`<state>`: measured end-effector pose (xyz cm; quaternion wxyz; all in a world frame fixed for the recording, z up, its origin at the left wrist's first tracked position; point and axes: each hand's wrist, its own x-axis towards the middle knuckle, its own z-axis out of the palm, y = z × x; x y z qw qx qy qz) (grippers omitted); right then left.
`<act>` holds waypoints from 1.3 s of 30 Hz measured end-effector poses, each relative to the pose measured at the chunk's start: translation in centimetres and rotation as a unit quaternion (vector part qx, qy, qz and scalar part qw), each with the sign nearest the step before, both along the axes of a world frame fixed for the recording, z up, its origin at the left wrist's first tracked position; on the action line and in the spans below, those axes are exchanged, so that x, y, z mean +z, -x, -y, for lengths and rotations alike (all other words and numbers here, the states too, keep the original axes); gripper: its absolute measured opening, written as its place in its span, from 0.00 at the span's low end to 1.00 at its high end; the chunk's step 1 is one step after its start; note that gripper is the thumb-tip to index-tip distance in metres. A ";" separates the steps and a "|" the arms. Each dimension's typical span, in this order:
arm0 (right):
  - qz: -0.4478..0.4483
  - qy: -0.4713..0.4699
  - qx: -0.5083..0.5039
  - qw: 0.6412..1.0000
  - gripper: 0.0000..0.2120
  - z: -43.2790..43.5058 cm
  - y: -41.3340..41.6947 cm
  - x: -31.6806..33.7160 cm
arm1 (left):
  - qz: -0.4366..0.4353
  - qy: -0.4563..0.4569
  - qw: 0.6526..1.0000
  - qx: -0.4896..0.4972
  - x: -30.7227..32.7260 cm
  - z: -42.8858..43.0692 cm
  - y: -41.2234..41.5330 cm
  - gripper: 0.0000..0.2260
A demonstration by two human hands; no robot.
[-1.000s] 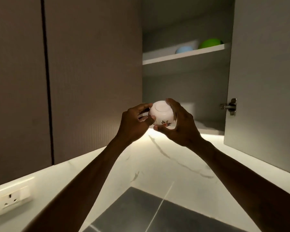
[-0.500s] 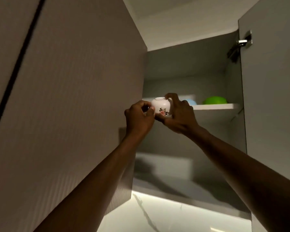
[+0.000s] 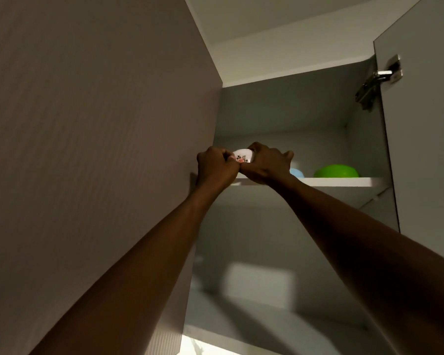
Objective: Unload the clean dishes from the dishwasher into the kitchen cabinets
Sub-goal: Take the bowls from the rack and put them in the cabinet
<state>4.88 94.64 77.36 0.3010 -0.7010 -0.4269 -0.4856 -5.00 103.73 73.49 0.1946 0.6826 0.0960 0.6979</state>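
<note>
1. Head view: the person looks up into an open wall cabinet (image 3: 280,111). Both arms reach up to its upper shelf (image 3: 344,181).
2. The small white bowl (image 3: 242,156), with a flower print on its side, is between the two hands at the left end of this shelf, just above the front edge. Whether it touches the shelf board cannot be told, because the hands hide its lower part.
3. The left hand (image 3: 215,167) has its fingers curled and holds the bowl from the left side.
4. The right hand (image 3: 267,165) wraps the bowl from the right, with the fingers over its top. The two hands touch each other under the bowl.
5. On the same shelf, right of the hands, there is a light blue bowl (image 3: 296,172), partly hidden behind the right wrist. Further right, a little apart from it, stands a green bowl (image 3: 336,171).
6. The lower compartment (image 3: 254,329) is in shadow, and what it holds cannot be made out.
7. The cabinet door (image 3: 426,149) stands open at the right, with a metal hinge (image 3: 377,80) near its top. At the left is a closed door (image 3: 100,124) with fine vertical stripes.
</note>
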 end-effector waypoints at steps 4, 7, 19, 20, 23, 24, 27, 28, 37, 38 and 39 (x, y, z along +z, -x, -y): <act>0.000 0.029 -0.039 0.999 0.37 -0.9 -0.5 -0.1 | -0.014 0.004 1.000 0.014 -0.4 -1.4 -0.5 0.13; -0.011 0.049 -0.053 0.997 0.41 -1.3 -0.6 -0.3 | -0.031 -0.019 0.999 0.025 -0.5 -2.6 -1.0 0.11; 0.015 0.070 -0.139 0.988 0.37 -2.2 -1.4 -1.1 | -0.117 -0.086 0.989 0.024 -1.1 -4.3 -2.1 0.15; 0.012 0.073 -0.142 0.987 0.37 -2.2 -1.4 -1.1 | -0.123 -0.089 0.988 0.025 -1.1 -4.4 -2.3 0.16; -0.006 0.093 -0.157 0.983 0.37 -2.3 -1.5 -0.9 | -0.143 -0.098 0.984 0.030 -1.0 -4.5 -2.7 0.17; -0.010 0.102 -0.163 0.981 0.37 -2.3 -1.6 -0.8 | -0.152 -0.104 0.982 0.036 -0.9 -4.5 -2.8 0.17; -0.008 0.118 -0.182 0.976 0.38 -2.3 -1.7 -0.8 | -0.168 -0.115 0.978 0.042 -1.1 -4.3 -3.0 0.17; -0.010 0.123 -0.187 0.975 0.39 -2.2 -1.7 -0.9 | -0.174 -0.119 0.977 0.040 -1.2 -4.3 -3.0 0.17; -0.058 0.166 -0.204 0.963 0.43 -2.2 -1.2 -0.8 | -0.278 -0.127 0.949 0.077 -1.8 -3.7 -1.6 0.25; -0.062 0.174 -0.206 0.961 0.45 -2.2 -1.2 -0.8 | -0.289 -0.124 0.946 0.081 -1.7 -3.7 -1.4 0.24; -0.062 0.181 -0.209 0.959 0.47 -2.1 -1.2 -0.7 | -0.298 -0.123 0.943 0.086 -1.6 -3.6 -1.2 0.23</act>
